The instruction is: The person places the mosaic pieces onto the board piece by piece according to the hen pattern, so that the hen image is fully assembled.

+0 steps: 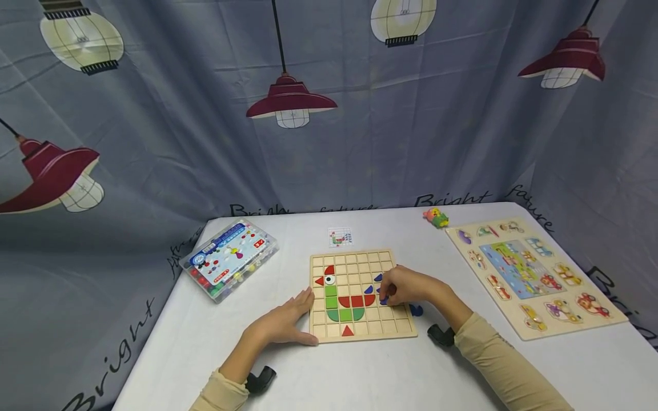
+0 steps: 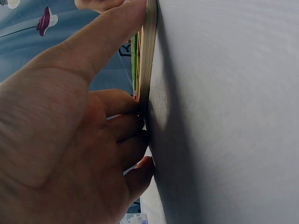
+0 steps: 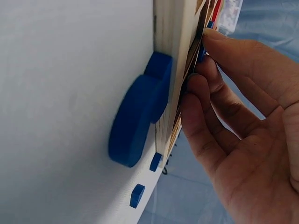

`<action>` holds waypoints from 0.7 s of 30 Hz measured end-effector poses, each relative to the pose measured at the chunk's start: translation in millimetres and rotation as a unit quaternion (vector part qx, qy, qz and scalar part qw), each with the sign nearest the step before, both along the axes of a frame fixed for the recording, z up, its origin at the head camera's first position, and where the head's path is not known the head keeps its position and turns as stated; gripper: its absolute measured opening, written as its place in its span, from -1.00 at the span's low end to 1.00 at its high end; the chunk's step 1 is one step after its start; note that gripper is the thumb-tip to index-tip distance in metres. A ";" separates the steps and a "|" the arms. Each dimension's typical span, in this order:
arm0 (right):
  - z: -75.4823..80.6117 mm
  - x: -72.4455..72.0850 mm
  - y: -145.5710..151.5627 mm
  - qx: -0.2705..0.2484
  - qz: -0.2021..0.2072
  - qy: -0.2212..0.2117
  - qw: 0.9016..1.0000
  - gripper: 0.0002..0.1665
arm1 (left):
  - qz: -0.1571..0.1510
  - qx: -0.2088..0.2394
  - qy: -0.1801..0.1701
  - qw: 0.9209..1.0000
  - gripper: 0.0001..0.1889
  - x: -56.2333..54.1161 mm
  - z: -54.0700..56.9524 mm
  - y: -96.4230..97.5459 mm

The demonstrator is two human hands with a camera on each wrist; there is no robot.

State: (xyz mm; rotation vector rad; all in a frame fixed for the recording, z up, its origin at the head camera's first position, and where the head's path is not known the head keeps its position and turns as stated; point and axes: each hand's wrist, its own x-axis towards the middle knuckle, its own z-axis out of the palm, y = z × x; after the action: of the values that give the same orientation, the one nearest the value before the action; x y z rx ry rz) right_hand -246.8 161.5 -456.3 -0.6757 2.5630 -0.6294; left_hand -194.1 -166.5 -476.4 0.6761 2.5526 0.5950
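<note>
A wooden grid board (image 1: 362, 331) lies on the white table, partly filled with red, green and blue flat pieces. My left hand (image 1: 283, 319) touches its left edge, with the thumb at the lower corner and the fingers stretched along the side. Over the board's right part, my right hand (image 1: 406, 285) pinches a small blue piece (image 3: 202, 52) between thumb and fingertips, at the grid's surface. The fingers hide part of that piece. A blue triangle (image 1: 368, 289) and another blue piece (image 1: 378, 278) sit in the grid nearby. A red triangle (image 1: 347, 330) lies in the lowest row.
Curved blue pieces (image 3: 133, 116) lie against the board's right side. A small pattern card (image 1: 340, 237) is behind the board. On the left lies a clear plastic box (image 1: 231, 260) of coloured parts; on the right, a picture puzzle board (image 1: 514, 314) and a small colourful toy (image 1: 436, 217).
</note>
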 end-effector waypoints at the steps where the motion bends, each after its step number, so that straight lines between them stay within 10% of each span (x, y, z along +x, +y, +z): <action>1: 0.0 0.3 0.1 0.000 0.000 -0.001 1.000 -0.83 | 0.000 0.000 -0.001 1.000 0.12 0.0 -0.4 0.1; 21: -6.2 -1.6 45.1 -0.069 0.001 0.006 0.998 -0.79 | -0.013 0.004 0.003 1.000 0.13 -0.1 1.0 -0.7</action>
State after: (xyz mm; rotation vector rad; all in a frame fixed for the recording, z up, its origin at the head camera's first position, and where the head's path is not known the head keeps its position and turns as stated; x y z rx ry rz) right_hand -248.4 206.6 -462.5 -0.7292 2.5474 -0.8112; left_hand -194.2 -167.3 -475.3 0.7143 2.5443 0.5947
